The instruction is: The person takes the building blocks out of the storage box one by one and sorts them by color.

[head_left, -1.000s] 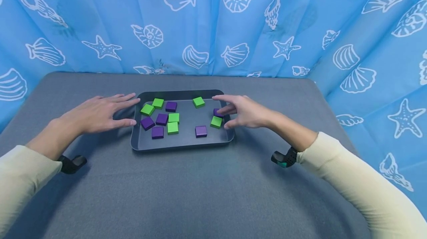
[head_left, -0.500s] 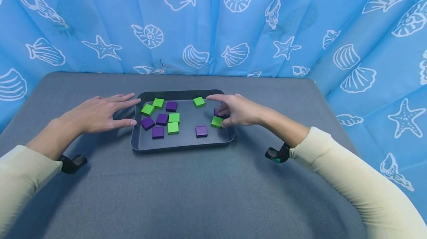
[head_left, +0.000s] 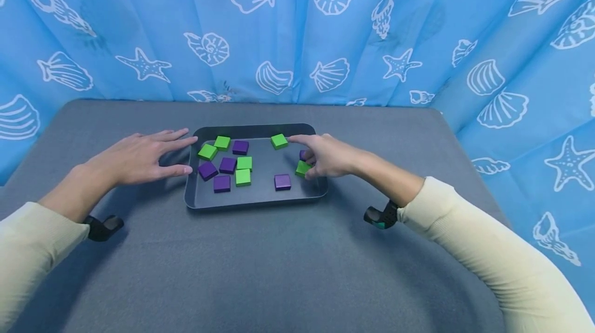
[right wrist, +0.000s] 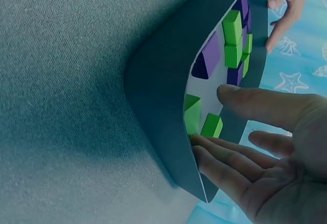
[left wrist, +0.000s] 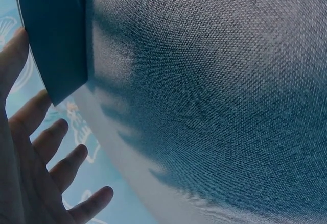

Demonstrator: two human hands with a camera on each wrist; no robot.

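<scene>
1. Grey surface (head_left: 297,271), blue curtain (head_left: 297,28) behind; tray (head_left: 266,160) with green blocks (head_left: 243,177) and purple blocks (head_left: 282,182).
2. Left hand (head_left: 149,156) spread, holding nothing, at tray's left end.
3. Right hand (head_left: 331,156) half-spread, gripping nothing, by right-end blocks.

- A bright blue curtain (head_left: 288,23), printed with white shells and starfish, hangs in soft folds behind and to the right.
- Grey-blue fabric covers a round-cornered table (head_left: 260,260).
- Soft shadows darken its surface.
</scene>
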